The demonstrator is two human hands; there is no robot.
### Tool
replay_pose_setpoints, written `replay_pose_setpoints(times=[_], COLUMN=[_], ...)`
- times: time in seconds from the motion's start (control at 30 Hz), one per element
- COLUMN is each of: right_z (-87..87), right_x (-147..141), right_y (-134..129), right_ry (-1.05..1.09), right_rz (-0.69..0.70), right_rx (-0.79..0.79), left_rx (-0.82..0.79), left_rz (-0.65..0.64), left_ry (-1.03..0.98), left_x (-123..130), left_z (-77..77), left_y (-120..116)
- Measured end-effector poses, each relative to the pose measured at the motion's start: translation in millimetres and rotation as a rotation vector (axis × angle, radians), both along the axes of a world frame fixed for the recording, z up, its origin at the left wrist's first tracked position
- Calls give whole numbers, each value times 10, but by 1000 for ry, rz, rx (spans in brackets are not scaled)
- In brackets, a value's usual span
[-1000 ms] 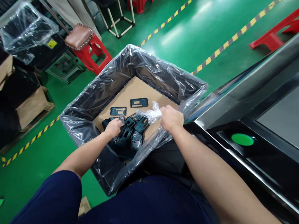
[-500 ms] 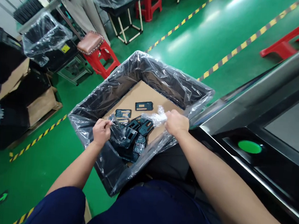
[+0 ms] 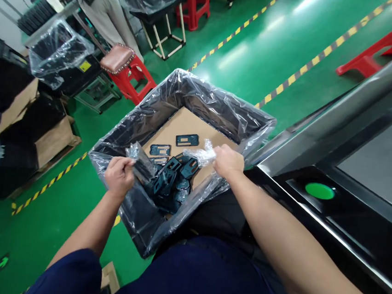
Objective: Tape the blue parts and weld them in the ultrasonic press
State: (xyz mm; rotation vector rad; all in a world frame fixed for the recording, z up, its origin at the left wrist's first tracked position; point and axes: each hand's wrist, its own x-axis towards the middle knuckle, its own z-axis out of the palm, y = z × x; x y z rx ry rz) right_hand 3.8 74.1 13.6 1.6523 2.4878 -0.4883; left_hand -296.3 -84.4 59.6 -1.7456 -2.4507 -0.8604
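Green factory flooring (image 3: 261,47) striped with yellow-black tape surrounds a plastic-lined carton (image 3: 220,108) beside a black machine (image 3: 355,148). Inside, over the cardboard base, a clear bag (image 3: 166,172) of dark plastic parts (image 3: 170,181) hangs between both hands. The left hand (image 3: 118,176) pinches its near corner; the right hand (image 3: 228,161), arm outstretched, clenches the bunched far end.

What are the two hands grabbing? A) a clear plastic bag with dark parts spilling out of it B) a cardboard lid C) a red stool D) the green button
A: the left hand and right hand each pinch an end of the clear plastic bag over the lined box, with dark plastic parts heaped under it.
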Motion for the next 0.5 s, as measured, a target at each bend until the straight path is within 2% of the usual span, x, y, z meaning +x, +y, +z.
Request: replay_pose_setpoints(times=[0.1, 0.23, 0.5], right_z=[11, 13, 4], right_x=[1, 5, 8], right_y=[-7, -7, -2], right_ry=[0, -11, -8], right_rz=[-6, -5, -5], right_rx=[6, -21, -19], left_rx=[-69, -24, -117], left_rz=[-99, -83, -224], left_ry=[-8, 58, 182], left_x=[33, 74, 165], left_z=[64, 79, 134], left_y=[9, -12, -36])
